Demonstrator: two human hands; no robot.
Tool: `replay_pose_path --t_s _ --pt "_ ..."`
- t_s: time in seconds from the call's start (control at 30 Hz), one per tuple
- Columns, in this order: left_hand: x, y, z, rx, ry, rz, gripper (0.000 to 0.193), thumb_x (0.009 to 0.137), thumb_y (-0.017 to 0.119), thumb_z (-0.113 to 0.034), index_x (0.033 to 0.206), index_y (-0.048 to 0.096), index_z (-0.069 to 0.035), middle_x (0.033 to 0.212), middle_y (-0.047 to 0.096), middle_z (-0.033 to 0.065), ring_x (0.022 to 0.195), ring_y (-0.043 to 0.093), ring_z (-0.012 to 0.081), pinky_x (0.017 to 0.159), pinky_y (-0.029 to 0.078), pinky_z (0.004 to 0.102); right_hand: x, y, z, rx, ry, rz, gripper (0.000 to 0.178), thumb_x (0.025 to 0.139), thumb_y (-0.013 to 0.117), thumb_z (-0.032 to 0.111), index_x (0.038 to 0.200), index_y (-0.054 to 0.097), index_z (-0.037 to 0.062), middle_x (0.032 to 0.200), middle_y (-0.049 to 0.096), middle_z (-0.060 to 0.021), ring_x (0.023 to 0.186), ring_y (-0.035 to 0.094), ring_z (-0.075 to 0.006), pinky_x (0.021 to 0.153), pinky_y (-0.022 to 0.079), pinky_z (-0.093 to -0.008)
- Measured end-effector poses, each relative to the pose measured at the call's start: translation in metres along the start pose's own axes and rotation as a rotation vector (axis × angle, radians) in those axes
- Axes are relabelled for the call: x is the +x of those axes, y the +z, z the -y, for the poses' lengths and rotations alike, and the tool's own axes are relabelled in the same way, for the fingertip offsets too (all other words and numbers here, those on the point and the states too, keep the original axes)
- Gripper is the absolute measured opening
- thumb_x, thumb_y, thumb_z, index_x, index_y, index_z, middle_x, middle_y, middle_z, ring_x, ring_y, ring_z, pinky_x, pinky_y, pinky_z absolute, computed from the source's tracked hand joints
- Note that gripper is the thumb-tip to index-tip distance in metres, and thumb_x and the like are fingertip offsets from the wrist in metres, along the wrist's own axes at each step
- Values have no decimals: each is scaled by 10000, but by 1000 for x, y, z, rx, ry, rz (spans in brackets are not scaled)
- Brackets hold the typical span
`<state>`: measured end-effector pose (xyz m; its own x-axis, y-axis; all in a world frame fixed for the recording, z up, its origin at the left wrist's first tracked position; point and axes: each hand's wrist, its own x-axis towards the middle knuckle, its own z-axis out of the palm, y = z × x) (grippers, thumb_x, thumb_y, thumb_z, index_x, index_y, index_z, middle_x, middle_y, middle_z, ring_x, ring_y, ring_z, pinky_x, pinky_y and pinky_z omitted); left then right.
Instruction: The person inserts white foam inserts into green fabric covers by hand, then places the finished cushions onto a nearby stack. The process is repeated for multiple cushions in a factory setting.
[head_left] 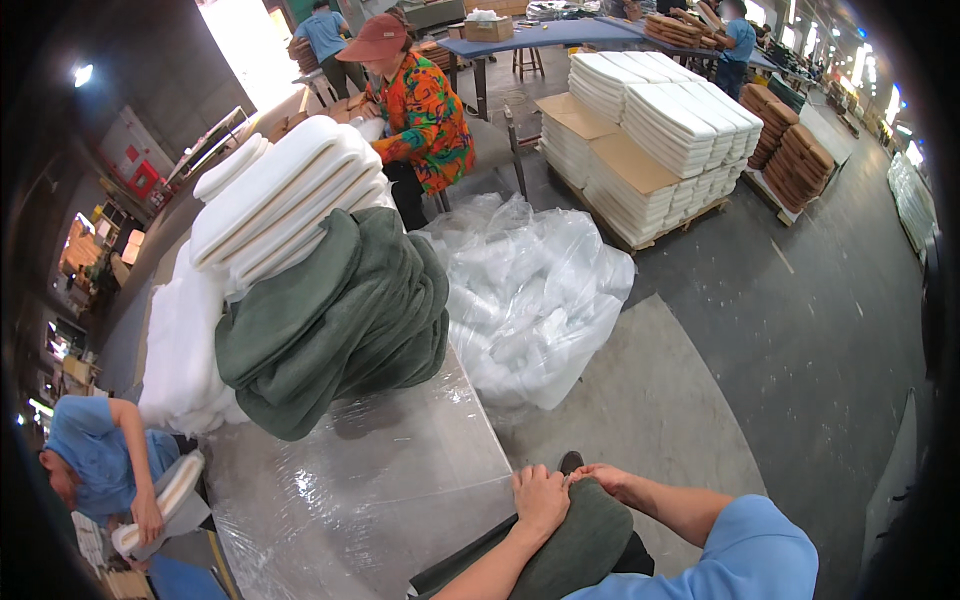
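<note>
A dark green fabric cover (592, 530) lies across my lap, beside the near corner of the table. My left hand (540, 503) is closed on the cover's far edge, fingers bent over it. Close by, my right hand (606, 483) pinches the same edge with its fingertips. Whatever small detail sits between the two hands is too small to make out. On the plastic-covered table (400, 475), ahead and to the left, rests a loose heap of similar green covers (335, 315). White padded cushions (290, 195) are stacked behind that heap.
A big clear plastic bag (530, 300) of white stuff stands beyond the table. One co-worker (425, 120) sits past the cushions; another (120, 470) handles a white pad at left. Pallets of white pads (670, 120) and brown pads (790, 150) stand at far right.
</note>
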<state>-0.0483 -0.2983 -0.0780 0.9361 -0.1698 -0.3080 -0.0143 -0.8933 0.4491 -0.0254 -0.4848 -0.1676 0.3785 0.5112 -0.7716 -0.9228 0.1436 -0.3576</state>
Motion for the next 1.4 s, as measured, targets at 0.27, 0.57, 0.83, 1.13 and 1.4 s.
replay_pose_path --t_s 0.27,0.57,0.83,1.13,1.4 --pt "10 14 17 -33 41 -147 336 986 676 -357 991 820 -54 1417 603 183 1512 343 463 1271 176 635 34 -12 7 -5 348 194 186 1071 626 212 1139 691 51 996 752 -51 845 731 -173 772 611 -370" --pt "16 18 9 28 114 -106 363 1013 628 -363 1020 827 -59 1292 685 164 1457 434 445 1264 186 634 59 -56 -15 69 336 343 203 1101 546 226 1139 693 91 945 756 -24 822 733 -142 742 622 -342" --pt "20 -11 4 68 74 25 474 1016 603 -479 1011 827 -61 1095 761 138 1325 561 425 1225 258 654 2 -9 4 263 97 281 287 1078 634 293 1201 710 45 1105 769 -65 962 747 -167 884 624 -364" --pt "27 -15 16 140 46 170 756 1064 391 -667 1084 834 -55 1212 753 189 1453 472 437 1261 179 627 13 -14 11 144 172 270 289 1071 643 286 1203 712 39 1110 772 -60 973 743 -167 903 615 -359" --pt "30 7 22 88 34 68 546 1062 507 -499 1044 850 -75 1171 765 160 1424 502 419 1277 191 577 36 -31 17 79 366 238 216 1071 640 241 1193 700 73 1091 768 -42 923 746 -149 836 629 -339"
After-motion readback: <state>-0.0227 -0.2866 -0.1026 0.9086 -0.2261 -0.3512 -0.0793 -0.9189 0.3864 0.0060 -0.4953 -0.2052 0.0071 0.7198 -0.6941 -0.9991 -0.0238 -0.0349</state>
